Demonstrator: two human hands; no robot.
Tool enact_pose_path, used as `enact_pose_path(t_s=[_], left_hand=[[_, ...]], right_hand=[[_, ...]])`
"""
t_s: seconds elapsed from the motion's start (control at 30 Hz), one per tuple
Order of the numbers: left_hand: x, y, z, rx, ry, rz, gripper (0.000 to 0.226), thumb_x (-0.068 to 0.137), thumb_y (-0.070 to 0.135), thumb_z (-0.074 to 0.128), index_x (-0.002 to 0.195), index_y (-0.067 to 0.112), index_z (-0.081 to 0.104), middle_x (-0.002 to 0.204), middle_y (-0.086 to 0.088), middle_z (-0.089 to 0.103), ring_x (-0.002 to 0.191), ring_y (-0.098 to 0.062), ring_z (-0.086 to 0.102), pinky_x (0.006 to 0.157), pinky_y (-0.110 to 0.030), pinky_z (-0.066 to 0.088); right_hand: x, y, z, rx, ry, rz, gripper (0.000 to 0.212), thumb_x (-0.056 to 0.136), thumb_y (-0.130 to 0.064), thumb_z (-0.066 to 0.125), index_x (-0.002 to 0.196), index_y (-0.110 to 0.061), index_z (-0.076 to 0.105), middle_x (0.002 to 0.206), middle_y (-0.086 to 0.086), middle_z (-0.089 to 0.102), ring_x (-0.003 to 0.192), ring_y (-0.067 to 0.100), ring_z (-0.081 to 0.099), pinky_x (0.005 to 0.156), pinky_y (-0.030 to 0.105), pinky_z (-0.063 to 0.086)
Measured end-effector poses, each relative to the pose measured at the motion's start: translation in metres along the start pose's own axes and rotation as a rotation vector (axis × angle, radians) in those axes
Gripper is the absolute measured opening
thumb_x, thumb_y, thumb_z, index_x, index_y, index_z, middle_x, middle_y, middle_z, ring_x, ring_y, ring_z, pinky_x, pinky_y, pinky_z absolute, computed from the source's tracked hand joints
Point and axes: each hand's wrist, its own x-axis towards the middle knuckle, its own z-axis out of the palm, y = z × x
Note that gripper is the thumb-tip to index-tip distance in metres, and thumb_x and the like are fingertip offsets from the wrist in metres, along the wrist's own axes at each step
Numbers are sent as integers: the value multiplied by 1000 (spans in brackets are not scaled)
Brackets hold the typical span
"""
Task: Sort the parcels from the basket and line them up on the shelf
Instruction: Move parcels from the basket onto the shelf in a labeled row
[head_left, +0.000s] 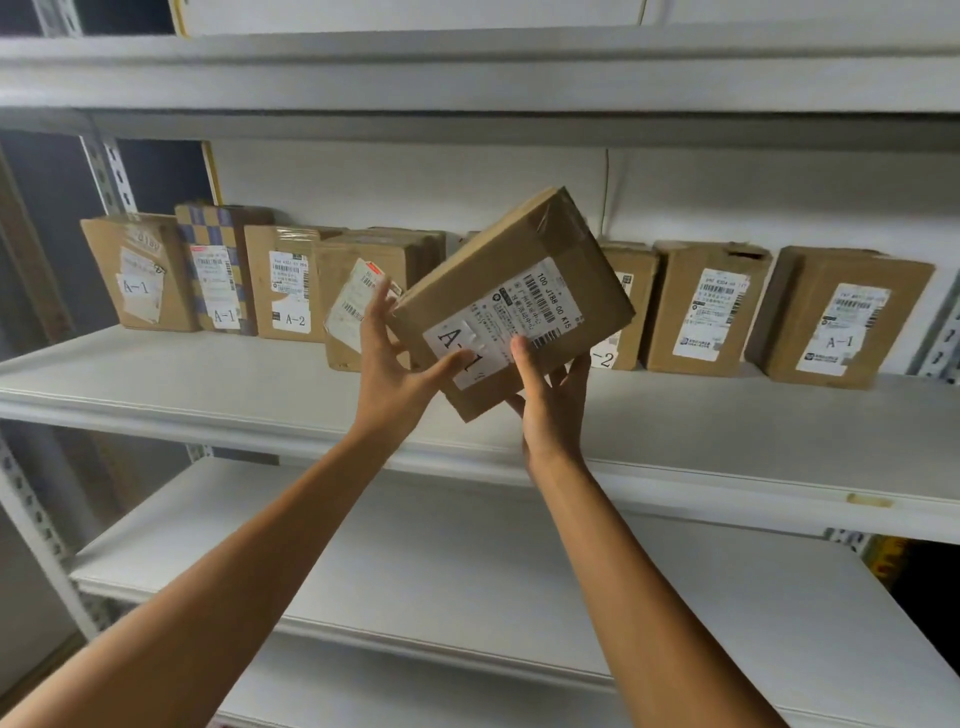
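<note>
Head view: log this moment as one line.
held: A-1 parcel, tilted, not on shelf | left hand: holds its left edge | right hand: holds its lower edge | shelf: labelled parcels in a row

Your left hand (395, 374) and right hand (550, 415) both hold a brown cardboard parcel with a white A-1 label (524, 270), tilted, up in front of the white metal shelf (182, 374). Left thumb lies on the label by the A-1 mark, fingers up along the parcel's left edge. Right thumb is on the label's lower edge, fingers behind the parcel. A row of brown cardboard boxes (706, 306) stands along the shelf's back: four left of the parcel, three right. Readable marks from the left: A-1, A-1, A-2; far right A-1. The blue-and-yellow checked box (218, 270) is second from left.
</note>
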Motion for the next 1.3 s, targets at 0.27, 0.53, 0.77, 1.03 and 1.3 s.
enact_pose_path(t_s=[0.27, 0.53, 0.77, 1.03, 1.3], left_hand=[[32, -23, -2, 104, -89, 8, 40, 71, 30, 83, 103, 18, 61, 103, 5, 68, 92, -3, 66, 78, -29, 59], [51, -72, -1, 150, -204, 11, 43, 78, 28, 78, 113, 13, 59, 97, 13, 62, 91, -5, 62, 80, -30, 58], [79, -104, 0, 350, -194, 266, 72, 83, 9, 69, 144, 15, 32, 134, -9, 45, 107, -14, 53, 81, -24, 55], [114, -118, 13, 684, -330, 563, 73, 81, 3, 71, 145, 9, 36, 144, -25, 29, 121, -35, 47, 92, -37, 49], [117, -131, 25, 623, -268, 560, 57, 89, 10, 63, 140, 20, 38, 134, -22, 37, 111, -38, 50, 81, -44, 56]], right_hand=[[27, 11, -10, -109, 136, -88, 67, 77, -26, 78, 134, -12, 46, 120, 2, 67, 105, 14, 67, 88, 31, 56], [54, 41, -8, -272, 150, -117, 60, 85, -17, 73, 139, -16, 45, 124, 1, 66, 111, 11, 63, 86, 22, 55], [86, 66, 9, -527, 101, -124, 51, 86, -26, 73, 130, -14, 51, 114, -4, 68, 102, 9, 66, 87, 29, 56], [130, 68, 16, -776, 213, -179, 48, 86, -33, 70, 127, -14, 52, 118, -2, 66, 105, 16, 63, 93, 38, 52], [140, 70, 1, -837, 175, -220, 50, 81, -42, 71, 122, -19, 53, 113, 0, 67, 100, 15, 64, 87, 36, 54]])
